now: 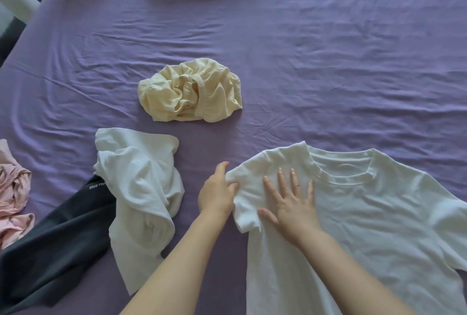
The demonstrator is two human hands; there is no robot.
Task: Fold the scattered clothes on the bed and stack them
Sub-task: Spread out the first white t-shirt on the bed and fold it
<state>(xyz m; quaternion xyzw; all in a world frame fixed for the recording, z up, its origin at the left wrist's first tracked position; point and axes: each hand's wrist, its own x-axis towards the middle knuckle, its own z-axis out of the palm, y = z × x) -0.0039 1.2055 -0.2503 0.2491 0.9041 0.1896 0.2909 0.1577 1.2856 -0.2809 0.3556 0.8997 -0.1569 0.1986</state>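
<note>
Right hand point(290, 207) down flat, fingers point(280, 180) straight and spread, pressing the chest of the white T-shirt point(353, 216) just beside the collar. Left hand point(217, 194) at the sleeve point(243, 203) — its fingertips curl into the cuff edge and pinch the cloth, thumb up and clear.

The shirt lies spread, collar away from the person, on the near right of the purple sheet point(278, 61), its far sleeve running out of view. So this looks like the first fold of the first garment: the sleeve being squared up while the flat palm anchors the body. My read on the next move — carry that sleeve inward across the chest, with the right palm lifting out of the way or sliding aside so the cloth can land flat.

Waiting their turn: a crumpled white garment point(141, 188) just left, a balled cream piece with an elastic waistband point(189, 89) beyond, a pink heap point(12, 193) at the left edge, and a dark grey garment point(50, 259) partly under the white one.

Writing? On the grey item, small white letters point(97, 185) — roughly "miu mi", the rest hidden.
</note>
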